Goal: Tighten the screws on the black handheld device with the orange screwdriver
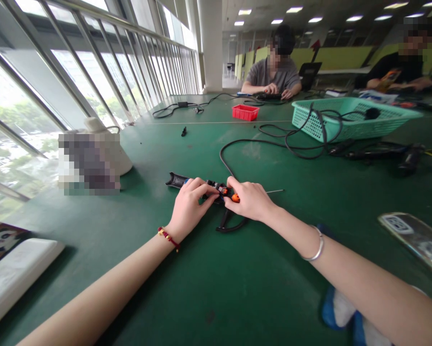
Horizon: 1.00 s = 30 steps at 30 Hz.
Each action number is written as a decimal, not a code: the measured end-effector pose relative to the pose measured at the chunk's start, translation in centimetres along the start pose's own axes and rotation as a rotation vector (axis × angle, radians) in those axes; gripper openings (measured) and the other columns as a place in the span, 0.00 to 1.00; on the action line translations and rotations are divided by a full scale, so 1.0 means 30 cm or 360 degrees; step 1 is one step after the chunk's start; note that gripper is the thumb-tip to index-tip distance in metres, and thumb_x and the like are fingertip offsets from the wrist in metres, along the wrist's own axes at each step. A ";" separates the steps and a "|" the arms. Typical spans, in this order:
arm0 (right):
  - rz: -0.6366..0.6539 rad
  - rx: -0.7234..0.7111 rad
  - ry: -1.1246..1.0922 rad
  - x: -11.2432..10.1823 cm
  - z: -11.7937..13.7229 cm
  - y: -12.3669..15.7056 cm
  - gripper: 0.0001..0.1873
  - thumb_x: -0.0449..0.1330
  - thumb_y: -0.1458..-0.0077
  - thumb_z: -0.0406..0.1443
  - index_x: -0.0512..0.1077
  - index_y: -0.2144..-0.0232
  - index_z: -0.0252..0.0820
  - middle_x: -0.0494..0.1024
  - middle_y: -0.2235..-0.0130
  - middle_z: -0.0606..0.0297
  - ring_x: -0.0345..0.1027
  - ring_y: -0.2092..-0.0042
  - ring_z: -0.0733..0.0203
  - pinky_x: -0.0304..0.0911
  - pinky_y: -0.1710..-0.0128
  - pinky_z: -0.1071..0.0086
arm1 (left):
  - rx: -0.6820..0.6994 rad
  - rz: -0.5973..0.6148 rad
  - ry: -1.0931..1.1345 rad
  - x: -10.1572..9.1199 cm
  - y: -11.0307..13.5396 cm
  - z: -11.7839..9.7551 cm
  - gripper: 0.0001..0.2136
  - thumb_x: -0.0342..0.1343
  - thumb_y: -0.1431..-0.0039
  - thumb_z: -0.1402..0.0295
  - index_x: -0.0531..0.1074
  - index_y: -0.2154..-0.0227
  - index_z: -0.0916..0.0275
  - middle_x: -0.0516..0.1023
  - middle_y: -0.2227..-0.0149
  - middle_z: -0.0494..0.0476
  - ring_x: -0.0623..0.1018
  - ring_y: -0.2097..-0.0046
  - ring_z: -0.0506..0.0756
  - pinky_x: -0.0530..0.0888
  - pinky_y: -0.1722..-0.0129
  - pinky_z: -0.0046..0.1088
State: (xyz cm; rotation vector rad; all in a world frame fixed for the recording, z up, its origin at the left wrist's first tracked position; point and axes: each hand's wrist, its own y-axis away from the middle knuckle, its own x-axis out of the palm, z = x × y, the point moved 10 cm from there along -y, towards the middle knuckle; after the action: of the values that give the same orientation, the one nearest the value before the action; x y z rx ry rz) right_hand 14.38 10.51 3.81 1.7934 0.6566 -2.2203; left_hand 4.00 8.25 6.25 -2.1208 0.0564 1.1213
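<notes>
Green matting covers the table (208,288), and nearest the camera a white box (17,276) is seen at its left edge, while a blue-and-white cloth (336,307) is partly hidden under the right forearm. A red bracelet (168,237) is worn on the left wrist and a silver bangle (317,245) on the right. Further out, in the middle of the table, a long black device (175,180) is laid flat and is gripped by both hands. The left hand (190,204) is closed over its middle, with the fingers curled across the opened body. The right hand (250,201) is closed on the end where small orange parts are exposed; its thumb cannot be seen. The device's open left tip is left uncovered and points towards the window. A thin metal rod (275,191) is laid on the matting just beside the right hand. A glossy slab (413,238) is placed well apart at the right. A black cord (226,161) is run from the device in a loop away from the hands and is led up to a teal basket (392,115), over whose rim more cable is draped. A small black piece (183,130) and a red tray (245,112) are set further back. At the far end, two people are seated: one in grey (273,74), with both hands on a dark object, and one in black (399,69) at the right.
</notes>
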 end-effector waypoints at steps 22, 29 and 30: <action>-0.0049 -0.0017 -0.0059 -0.016 0.004 0.005 0.12 0.49 0.48 0.42 0.62 0.62 0.45 0.75 0.64 0.67 0.69 0.67 0.58 0.52 0.73 0.70 | 0.0365 0.0004 -0.0451 -0.001 0.008 -0.053 0.07 0.49 0.39 0.66 0.72 0.69 0.60 0.72 0.69 0.54 0.69 0.66 0.53 0.66 0.65 0.30; -0.0428 -0.0059 -0.0262 -0.139 -0.013 -0.001 0.16 0.50 0.56 0.26 0.64 0.62 0.40 0.65 0.59 0.59 0.65 0.64 0.62 0.60 0.64 0.71 | 0.0711 0.0153 -0.0700 0.012 0.032 -0.099 0.10 0.45 0.37 0.69 0.72 0.65 0.57 0.74 0.67 0.54 0.70 0.64 0.52 0.65 0.65 0.30; -0.0492 -0.0055 -0.0298 -0.169 -0.018 -0.001 0.15 0.49 0.56 0.25 0.65 0.63 0.39 0.64 0.59 0.58 0.65 0.62 0.61 0.60 0.63 0.71 | 0.0718 0.0162 -0.0714 0.014 0.032 -0.101 0.10 0.45 0.37 0.69 0.72 0.65 0.57 0.74 0.67 0.54 0.70 0.64 0.52 0.65 0.65 0.30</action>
State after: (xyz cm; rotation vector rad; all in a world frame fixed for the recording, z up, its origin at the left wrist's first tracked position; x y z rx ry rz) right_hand 16.04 10.23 8.61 1.5285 0.9807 -2.5147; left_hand 6.07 5.80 6.47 -1.4544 0.1895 1.4640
